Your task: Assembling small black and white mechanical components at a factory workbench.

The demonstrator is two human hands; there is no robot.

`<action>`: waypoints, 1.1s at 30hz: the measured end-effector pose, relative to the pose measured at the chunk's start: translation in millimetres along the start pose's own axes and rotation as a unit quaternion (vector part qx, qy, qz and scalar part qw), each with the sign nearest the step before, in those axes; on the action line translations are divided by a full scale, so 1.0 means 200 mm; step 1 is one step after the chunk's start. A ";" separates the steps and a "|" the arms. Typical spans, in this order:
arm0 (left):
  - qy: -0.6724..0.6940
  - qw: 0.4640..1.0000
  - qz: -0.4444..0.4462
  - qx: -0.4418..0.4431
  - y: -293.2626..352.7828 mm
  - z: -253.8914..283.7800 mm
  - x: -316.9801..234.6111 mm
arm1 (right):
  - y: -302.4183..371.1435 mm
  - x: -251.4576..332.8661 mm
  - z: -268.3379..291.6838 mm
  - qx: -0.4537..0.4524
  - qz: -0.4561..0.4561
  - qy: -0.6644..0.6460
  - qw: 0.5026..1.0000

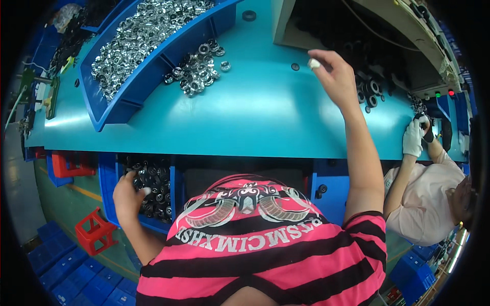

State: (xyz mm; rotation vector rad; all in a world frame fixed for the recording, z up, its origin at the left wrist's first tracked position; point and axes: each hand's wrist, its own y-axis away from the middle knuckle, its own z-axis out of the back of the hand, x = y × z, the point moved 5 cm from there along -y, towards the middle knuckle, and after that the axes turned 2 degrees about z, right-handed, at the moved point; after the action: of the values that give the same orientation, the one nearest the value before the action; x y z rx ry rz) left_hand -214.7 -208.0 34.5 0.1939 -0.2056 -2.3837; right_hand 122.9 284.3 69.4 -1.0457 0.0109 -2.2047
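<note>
My right hand (334, 77) is raised over the turquoise table, with its index finger stretched out and a white cover on its thumb tip. Nothing shows between its fingers. Just left of it lies a small black round part (295, 67). My left hand (128, 198) is at the left side of a blue bin (108, 186) below the table edge, its thumb apart from the fingers and also capped in white. Black round parts (155, 196) fill that bin beside the hand. No part shows in the left hand, though some fingertips are hidden.
A large blue tray (153, 61) holds shiny chrome rings, with a loose pile of rings (196, 71) beside it. Black rings (370, 92) spill from a box-like machine (286, 25). At the right, a co-worker's white-gloved hand (412, 138) works. Red stools (95, 232) stand lower left.
</note>
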 end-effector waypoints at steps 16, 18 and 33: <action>0.456 0.849 -0.268 0.004 -0.42 -0.03 -1.29 | -1.15 -0.51 -0.37 -0.009 0.065 0.363 0.929; 0.451 0.855 -0.256 0.009 -0.44 -0.06 -1.29 | -1.13 -0.51 -0.35 0.036 0.085 0.365 0.927; 0.426 0.863 -0.273 -0.007 -0.26 0.12 -1.35 | -1.31 -0.46 0.03 -0.140 0.169 0.350 0.911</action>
State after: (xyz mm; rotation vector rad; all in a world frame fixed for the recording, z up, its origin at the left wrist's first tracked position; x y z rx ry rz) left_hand -57.0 16.7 68.9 1.4181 0.3334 -2.5688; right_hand 16.5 541.1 85.3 -0.2959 0.7874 -2.1654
